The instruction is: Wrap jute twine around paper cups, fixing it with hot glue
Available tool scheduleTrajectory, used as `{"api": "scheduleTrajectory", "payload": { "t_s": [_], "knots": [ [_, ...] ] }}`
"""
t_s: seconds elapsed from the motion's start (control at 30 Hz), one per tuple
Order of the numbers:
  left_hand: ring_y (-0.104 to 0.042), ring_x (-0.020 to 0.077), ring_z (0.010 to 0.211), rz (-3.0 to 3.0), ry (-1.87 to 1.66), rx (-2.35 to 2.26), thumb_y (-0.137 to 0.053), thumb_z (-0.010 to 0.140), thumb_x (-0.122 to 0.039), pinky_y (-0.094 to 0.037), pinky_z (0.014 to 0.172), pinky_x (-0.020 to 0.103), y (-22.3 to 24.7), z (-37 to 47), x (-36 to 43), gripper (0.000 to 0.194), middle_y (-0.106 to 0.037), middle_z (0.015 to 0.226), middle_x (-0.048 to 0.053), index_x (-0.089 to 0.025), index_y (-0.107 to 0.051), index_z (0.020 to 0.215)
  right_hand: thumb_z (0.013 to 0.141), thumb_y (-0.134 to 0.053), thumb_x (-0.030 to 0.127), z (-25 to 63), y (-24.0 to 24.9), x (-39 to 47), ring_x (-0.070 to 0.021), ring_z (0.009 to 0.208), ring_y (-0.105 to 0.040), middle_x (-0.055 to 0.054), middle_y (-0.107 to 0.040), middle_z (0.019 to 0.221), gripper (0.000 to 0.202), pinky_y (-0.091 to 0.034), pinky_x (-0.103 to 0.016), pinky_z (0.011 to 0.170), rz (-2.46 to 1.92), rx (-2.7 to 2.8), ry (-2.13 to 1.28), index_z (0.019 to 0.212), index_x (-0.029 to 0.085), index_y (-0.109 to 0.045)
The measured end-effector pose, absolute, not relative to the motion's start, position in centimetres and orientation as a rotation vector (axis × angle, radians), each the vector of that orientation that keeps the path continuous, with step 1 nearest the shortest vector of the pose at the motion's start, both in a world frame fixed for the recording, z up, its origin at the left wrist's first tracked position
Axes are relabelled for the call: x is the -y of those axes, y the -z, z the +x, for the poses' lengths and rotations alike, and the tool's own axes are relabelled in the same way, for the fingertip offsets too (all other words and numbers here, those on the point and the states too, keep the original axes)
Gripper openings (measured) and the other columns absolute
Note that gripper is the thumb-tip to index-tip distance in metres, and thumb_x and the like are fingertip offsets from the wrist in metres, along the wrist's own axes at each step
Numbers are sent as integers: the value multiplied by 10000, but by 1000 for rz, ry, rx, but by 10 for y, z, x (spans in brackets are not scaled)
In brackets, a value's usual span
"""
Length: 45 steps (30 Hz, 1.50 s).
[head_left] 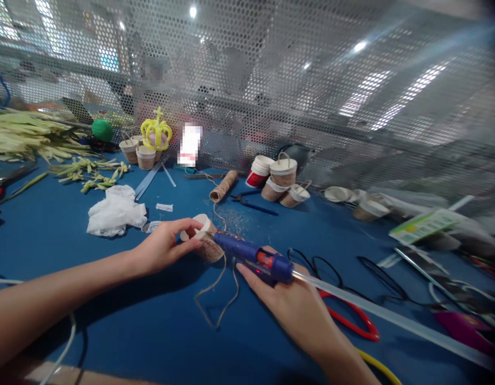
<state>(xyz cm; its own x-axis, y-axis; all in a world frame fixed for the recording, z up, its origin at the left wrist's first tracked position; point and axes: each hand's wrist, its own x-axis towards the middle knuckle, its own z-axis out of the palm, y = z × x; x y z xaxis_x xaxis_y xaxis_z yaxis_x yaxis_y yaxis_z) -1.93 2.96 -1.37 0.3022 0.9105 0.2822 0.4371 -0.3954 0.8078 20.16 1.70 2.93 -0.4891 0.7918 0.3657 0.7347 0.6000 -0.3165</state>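
My left hand [161, 247] grips a small paper cup [209, 249] by its rim, fingers reaching inside. Brown twine wraps the lower part of the cup, which lies tilted toward my right side. In my right hand [289, 299] is a blue hot glue gun [247, 251], its nozzle at the twine-wrapped side of the cup. A long clear glue stick [384, 315] sticks out of the gun's back end. Loose twine [217, 321] runs from the cup in a loop on the blue table, and a strand leads to the twine roll [223, 186] behind.
Finished-looking twine-wrapped cups [283, 172] stand behind, beside blue pliers [255, 206]. Crumpled white tissue [116, 211] lies at left, near knotted pale strips [97, 176]. Red-handled scissors [354, 321] and a black cable [381, 278] lie at right. A perforated metal screen [239, 80] closes the back.
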Motion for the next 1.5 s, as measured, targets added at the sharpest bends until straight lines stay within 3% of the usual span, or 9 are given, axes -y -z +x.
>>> {"api": "scheduleTrajectory", "payload": {
  "t_s": [0.47,0.67,0.87,1.03,1.3,1.5],
  "knots": [
    [-574,161,744,1998,-968,-1173,-482,810,-267,-441,699,268,11,-20,-30,229,-650,862,52,-150,-578,981,834,-401,241,211,-22,-19,-231,752,-652,-76,-687,749,278,-526,-347,659,-1065,2525,99,837,213,-677],
    [-578,174,790,2030,-970,-1203,-493,798,-270,-438,729,275,13,-21,-31,242,-646,901,68,-156,-566,999,839,-335,121,213,-21,-21,-254,721,-648,-108,-686,752,360,-514,-374,611,-877,2627,433,879,194,-685],
    [-581,172,778,2045,-966,-1217,-490,797,-266,-443,724,274,14,-21,-31,239,-648,881,69,-148,-571,988,823,-422,176,214,-20,-18,-193,706,-646,-43,-686,727,263,-511,-310,664,-991,2588,232,897,230,-669],
    [-584,183,803,2029,-978,-1204,-499,792,-282,-446,737,289,14,-21,-31,257,-645,924,84,-134,-568,991,828,-413,180,214,-20,-21,-217,723,-650,-84,-688,761,271,-516,-325,660,-1028,2574,260,863,180,-681],
    [-584,188,804,2047,-950,-1202,-490,799,-278,-447,723,288,13,-22,-31,227,-646,926,78,-170,-563,985,801,-429,158,217,-19,-19,-222,780,-644,-56,-696,753,281,-499,-356,718,-1040,2605,220,926,223,-672],
    [-582,188,837,2046,-960,-1190,-498,798,-276,-438,751,294,13,-22,-30,228,-642,953,85,-154,-566,979,794,-409,140,221,-15,-23,-203,632,-641,-33,-663,575,309,-497,-331,660,-1075,2600,198,946,211,-670]
  ]
}}
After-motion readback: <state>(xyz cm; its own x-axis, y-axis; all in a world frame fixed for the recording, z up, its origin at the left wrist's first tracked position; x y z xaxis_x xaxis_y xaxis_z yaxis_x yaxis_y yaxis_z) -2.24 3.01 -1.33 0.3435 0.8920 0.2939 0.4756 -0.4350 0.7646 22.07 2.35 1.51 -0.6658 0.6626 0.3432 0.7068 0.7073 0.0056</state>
